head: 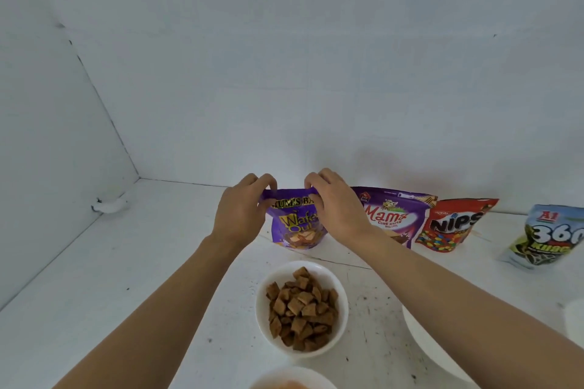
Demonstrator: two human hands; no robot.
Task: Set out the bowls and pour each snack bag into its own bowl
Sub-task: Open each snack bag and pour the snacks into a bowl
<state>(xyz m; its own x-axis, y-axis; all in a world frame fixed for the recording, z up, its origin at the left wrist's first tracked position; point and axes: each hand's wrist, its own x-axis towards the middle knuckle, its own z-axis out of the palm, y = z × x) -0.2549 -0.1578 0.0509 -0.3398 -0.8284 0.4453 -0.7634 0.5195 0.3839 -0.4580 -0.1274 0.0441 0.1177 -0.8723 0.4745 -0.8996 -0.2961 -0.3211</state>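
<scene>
Purple plastic is pinched in the left hand (240, 208) and the right hand (336, 205), with fingers curled tight on the top edge of a snack bag (295, 227). It stands up on the white table (126, 262), with one hand at each top corner. Just in front of it sits a white bowl (278, 271) full of brown snacks (301, 309). To its right stand a second purple bag (395, 215), a red bag (455, 224) and a blue and white bag (546, 237).

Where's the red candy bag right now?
Head view, right of centre: the red candy bag stands by the back wall between the purple Mama bag and the blue-white bag.
</scene>
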